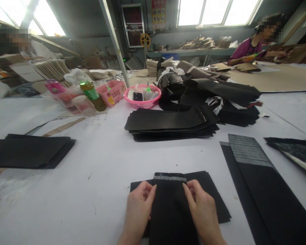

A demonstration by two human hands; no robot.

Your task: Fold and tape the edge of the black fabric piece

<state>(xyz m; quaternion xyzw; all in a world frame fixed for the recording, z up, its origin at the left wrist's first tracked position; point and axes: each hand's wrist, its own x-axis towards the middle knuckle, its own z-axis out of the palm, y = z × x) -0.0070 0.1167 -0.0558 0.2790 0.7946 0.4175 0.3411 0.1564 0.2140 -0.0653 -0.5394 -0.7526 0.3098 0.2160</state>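
A narrow black fabric strip [169, 204] with a grey taped top edge lies on a wider black piece [211, 194] near the table's front edge. My left hand [139, 207] pinches the strip's left edge, fingers curled. My right hand [201, 207] pinches its right edge in the same way. Both hands sit just below the grey band.
Stacks of black pieces lie at the left [30, 151], centre [170, 124] and right [265, 190]. A pink bowl [142, 97], a pink basket [112, 92] and a green bottle [91, 95] stand farther back. A person in purple [247, 49] works at the far right.
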